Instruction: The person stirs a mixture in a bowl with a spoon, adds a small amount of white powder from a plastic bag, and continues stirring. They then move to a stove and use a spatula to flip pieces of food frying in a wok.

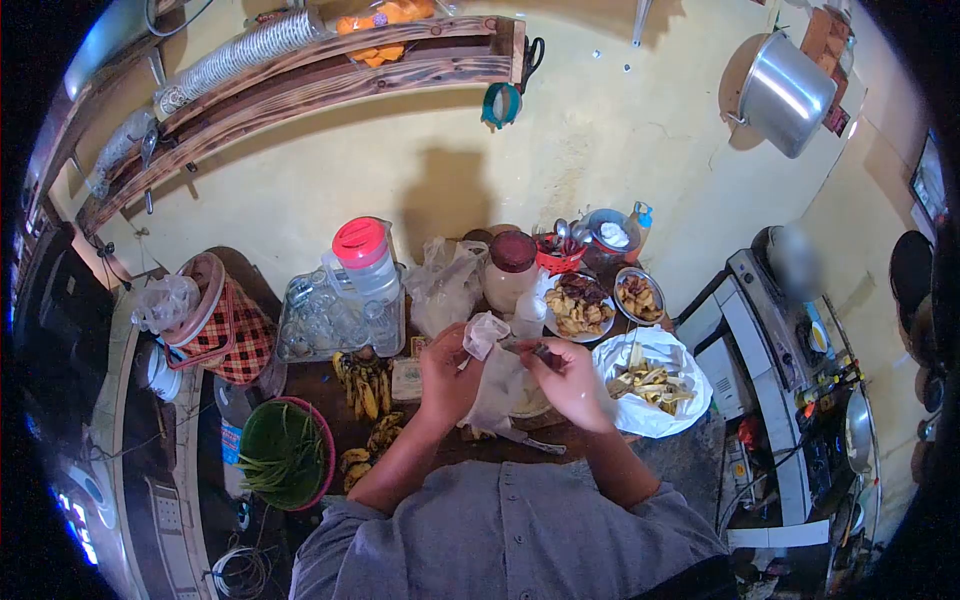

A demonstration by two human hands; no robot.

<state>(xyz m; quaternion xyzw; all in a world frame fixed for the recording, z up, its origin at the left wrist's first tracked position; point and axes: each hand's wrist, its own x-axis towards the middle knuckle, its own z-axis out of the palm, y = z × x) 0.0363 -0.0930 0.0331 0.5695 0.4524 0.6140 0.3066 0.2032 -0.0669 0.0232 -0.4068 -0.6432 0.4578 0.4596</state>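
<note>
My left hand [449, 376] is closed on a crumpled clear plastic bag [485, 334], whose lower part hangs down between my hands over the table. My right hand [568, 384] is pinched close beside it, with a small dark thing [546, 353] at the fingertips that I cannot make out. Behind my hands stands a jar with a dark red lid [512, 252]. Plates of cooked pieces [579, 305] lie just beyond my right hand. To its right, a white plastic bag [695, 385] holds peels [652, 386]. Bananas [364, 385] lie left of my left hand.
A tray of glasses [318, 318] and a red-lidded jug [365, 260] stand at the back left. A green basin [285, 455] holds long green vegetables. A stove [830, 440] is on the right; a wooden shelf [330, 100] and a hanging pot [787, 95] are above.
</note>
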